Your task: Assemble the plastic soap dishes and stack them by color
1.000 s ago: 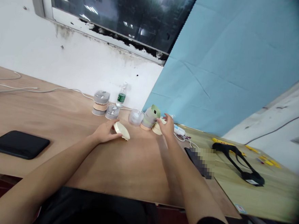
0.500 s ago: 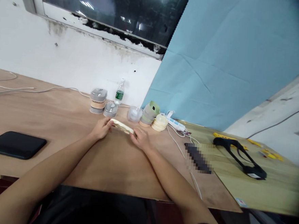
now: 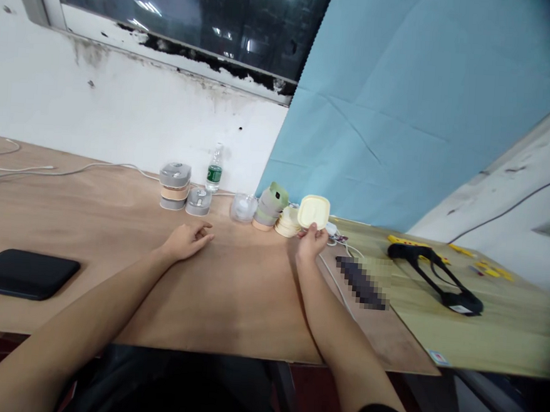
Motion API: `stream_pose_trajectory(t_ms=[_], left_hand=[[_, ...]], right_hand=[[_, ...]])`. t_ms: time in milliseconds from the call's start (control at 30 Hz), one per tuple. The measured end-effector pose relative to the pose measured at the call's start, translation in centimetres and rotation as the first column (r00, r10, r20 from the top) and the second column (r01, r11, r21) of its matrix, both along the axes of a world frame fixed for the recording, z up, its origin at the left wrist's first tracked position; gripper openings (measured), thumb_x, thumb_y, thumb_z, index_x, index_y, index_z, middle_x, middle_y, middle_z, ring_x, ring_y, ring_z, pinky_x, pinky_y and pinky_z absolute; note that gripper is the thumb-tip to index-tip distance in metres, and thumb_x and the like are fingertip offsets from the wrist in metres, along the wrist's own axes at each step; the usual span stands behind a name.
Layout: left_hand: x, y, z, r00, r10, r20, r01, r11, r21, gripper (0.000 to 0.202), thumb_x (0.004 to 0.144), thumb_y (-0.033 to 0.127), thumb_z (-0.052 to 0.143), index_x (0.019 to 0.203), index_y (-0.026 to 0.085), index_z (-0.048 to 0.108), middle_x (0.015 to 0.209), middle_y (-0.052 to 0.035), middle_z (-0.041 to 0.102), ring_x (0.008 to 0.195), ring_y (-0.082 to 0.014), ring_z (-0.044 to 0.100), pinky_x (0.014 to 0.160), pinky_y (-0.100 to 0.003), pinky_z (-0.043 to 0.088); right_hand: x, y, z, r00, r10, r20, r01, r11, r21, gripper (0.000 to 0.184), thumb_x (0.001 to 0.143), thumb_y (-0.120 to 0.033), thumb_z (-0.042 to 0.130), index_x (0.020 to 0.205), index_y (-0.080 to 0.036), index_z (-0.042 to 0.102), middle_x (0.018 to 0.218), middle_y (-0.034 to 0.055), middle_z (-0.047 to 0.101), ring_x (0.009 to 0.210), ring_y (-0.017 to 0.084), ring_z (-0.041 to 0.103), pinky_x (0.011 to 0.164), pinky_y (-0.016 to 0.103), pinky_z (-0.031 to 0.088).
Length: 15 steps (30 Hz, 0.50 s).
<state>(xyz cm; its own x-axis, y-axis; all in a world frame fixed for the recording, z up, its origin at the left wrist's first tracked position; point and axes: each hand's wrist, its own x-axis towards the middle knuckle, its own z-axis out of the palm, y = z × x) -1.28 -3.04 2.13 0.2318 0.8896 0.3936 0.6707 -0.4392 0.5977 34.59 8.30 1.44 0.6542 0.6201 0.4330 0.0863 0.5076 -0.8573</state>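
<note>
Across the lower part of the view lies a wide brown plywood table [image 3: 241,291], and both forearms of the person reach over it. Behind its right half hangs a large pale blue sheet [image 3: 404,114]. To the right of the table there is a lighter yellowish wooden board [image 3: 491,340], and a black curved strap [image 3: 459,302] lies on it. A flat black rectangular pad [image 3: 23,273] lies on the table far to the left, well apart from both hands.

The left hand [image 3: 185,240] rests on the table with the palm down and the fingers loose; it grasps nothing. The right hand [image 3: 311,243] is raised a little near the back edge and pinches the lower rim of a cream plastic lid with rounded corners [image 3: 313,212], which stands nearly upright and faces the camera.

Just to the left of this lid is a low stack of cream lids [image 3: 286,222]. Beside it is a tilted pile of green and grey round containers [image 3: 270,205], then a clear round container [image 3: 243,208]. Farther left stand a small grey container [image 3: 198,202] and a stack of grey and beige boxes [image 3: 173,186]. A small plastic bottle with a green label [image 3: 214,170] stands by the wall behind them.
</note>
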Motion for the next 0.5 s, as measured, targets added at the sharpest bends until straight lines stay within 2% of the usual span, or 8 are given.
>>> stream_pose_trajectory(t_ms=[133, 200, 400, 500], left_hand=[[-0.1, 0.0, 0.0, 1.0, 0.008, -0.02, -0.008, 1.0, 0.01, 0.046, 0.086, 0.054, 0.046, 0.114, 0.02, 0.057, 0.092, -0.0038, 0.072, 0.078, -0.0203, 0.066, 0.074, -0.033, 0.049], [-0.1, 0.0, 0.0, 0.999, 0.01, -0.031, -0.01, 1.0, 0.009, 0.045, 0.086, 0.054, 0.046, 0.114, 0.02, 0.057, 0.091, -0.0037, 0.072, 0.078, -0.02, 0.066, 0.073, -0.032, 0.049], [-0.1, 0.0, 0.0, 0.998, 0.006, -0.067, -0.005, 1.0, 0.012, 0.044, 0.087, 0.053, 0.045, 0.113, 0.02, 0.058, 0.091, -0.0036, 0.071, 0.078, -0.0197, 0.066, 0.074, -0.032, 0.05], [-0.3, 0.4, -0.4, 0.993, 0.041, -0.114, -0.036, 0.998, 0.049, 0.044, 0.087, 0.053, 0.044, 0.112, 0.02, 0.059, 0.099, -0.0055, 0.069, 0.085, -0.0211, 0.065, 0.079, -0.035, 0.05]], right_hand=[[0.0, 0.6, -0.7, 0.977, 0.207, -0.046, -0.21, 0.974, -0.084, 0.047, 0.077, -0.057, 0.055, 0.099, -0.016, 0.053, 0.065, -0.0018, 0.061, 0.046, 0.011, 0.055, 0.043, 0.023, 0.046], [-0.2, 0.6, -0.9, 0.964, 0.254, -0.077, -0.263, 0.955, -0.135, 0.047, 0.077, -0.057, 0.055, 0.1, -0.016, 0.054, 0.066, -0.0008, 0.063, 0.045, 0.011, 0.056, 0.042, 0.022, 0.045], [-0.3, 0.5, -1.5, 0.984, 0.164, -0.076, -0.177, 0.957, -0.231, 0.048, 0.076, -0.045, 0.057, 0.113, -0.015, 0.05, 0.061, -0.0034, 0.061, 0.038, 0.009, 0.049, 0.037, 0.02, 0.039], [-0.3, 0.6, -1.9, 0.994, 0.101, -0.041, -0.108, 0.964, -0.241, 0.047, 0.077, -0.043, 0.055, 0.114, -0.015, 0.05, 0.06, -0.0037, 0.059, 0.038, 0.01, 0.048, 0.038, 0.022, 0.039]])
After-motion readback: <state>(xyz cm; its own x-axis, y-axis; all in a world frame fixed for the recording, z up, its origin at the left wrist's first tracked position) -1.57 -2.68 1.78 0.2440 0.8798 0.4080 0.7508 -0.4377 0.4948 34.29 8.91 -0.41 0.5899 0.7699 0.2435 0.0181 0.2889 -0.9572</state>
